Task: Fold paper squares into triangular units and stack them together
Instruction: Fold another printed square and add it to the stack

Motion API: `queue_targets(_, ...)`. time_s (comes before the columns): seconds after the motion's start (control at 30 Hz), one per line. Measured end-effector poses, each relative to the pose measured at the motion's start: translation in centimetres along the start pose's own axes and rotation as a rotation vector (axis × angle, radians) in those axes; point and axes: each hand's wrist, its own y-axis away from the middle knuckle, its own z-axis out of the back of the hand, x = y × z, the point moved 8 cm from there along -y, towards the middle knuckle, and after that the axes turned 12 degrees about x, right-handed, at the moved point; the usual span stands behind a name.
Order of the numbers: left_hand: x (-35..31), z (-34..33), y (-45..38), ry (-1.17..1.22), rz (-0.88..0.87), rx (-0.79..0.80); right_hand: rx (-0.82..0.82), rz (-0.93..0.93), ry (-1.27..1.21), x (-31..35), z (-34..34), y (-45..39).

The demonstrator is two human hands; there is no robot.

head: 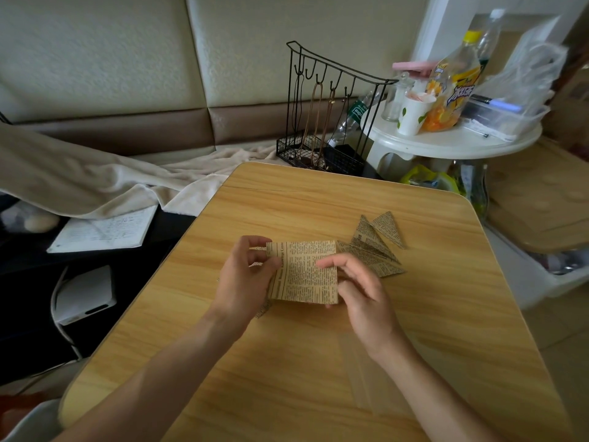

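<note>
A brown square of newspaper-print paper is held just above the wooden table. My left hand pinches its left edge between thumb and fingers. My right hand holds its right side, index finger lying across the printed face. To the right, folded triangular units of the same paper lie overlapping on the table, one more triangle behind them. More printed paper shows under my left hand.
A clear plastic sleeve lies near my right forearm. Behind the table stand a black wire rack and a white round side table with bottles and a cup. A blanket and notebook lie left.
</note>
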Motion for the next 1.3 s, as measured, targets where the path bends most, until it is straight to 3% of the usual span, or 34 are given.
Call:
queue_targets(0.17, -0.4, -0.7, 0.4, 0.009, -0.003, 0.033, -0.035, 0.005, -0.004, 0.0, 0.2, -0.1)
queue_targets(0.37, -1.5, -2.6, 1.1, -0.036, -0.052, 0.201, -0.138, -0.030, 0.010, -0.6, 0.8, -0.2)
queue_targets(0.6, -2.4, -3.9, 1.6, -0.119, -0.140, 0.353, -0.136, 0.015, 0.103, 0.4, 0.7, -0.2)
queue_targets(0.93, -1.2, -2.8, 1.1, -0.011, -0.065, 0.270, -0.135, -0.033, -0.025, 0.3, 0.6, 0.1)
queue_targets(1.3, -1.1, -2.5, 1.1, -0.164, -0.118, 0.237, -0.141, -0.062, -0.018, -0.4, 0.7, 0.1)
